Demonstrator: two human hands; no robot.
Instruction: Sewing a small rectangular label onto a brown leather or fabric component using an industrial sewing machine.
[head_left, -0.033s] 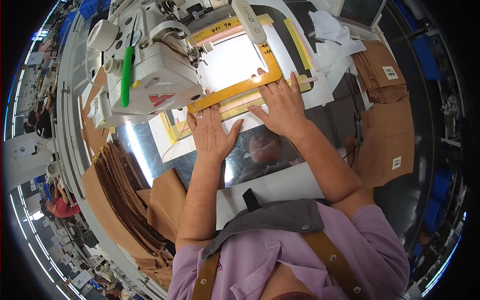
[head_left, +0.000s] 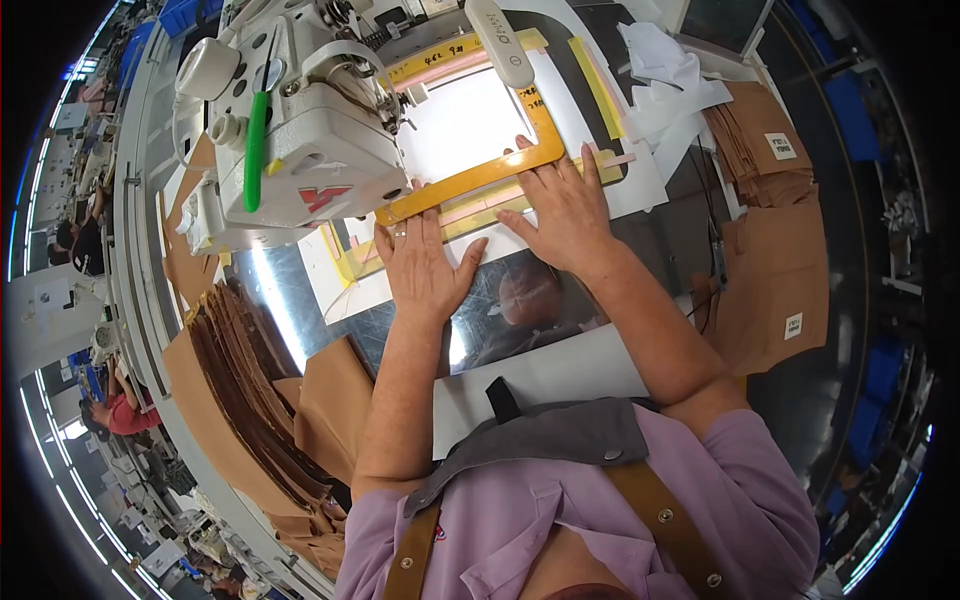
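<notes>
Sewing machine crowds orange frame at left; bench bare nearside. Left grip, right grip spread, touching frame.

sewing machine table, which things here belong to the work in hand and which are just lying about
Seemingly in use:
- yellow-orange frame, at the fingertips of both hands
- sewing machine

Lying aside, untouched:
- brown stack, left
- brown pieces, right
- crumpled white material
</notes>
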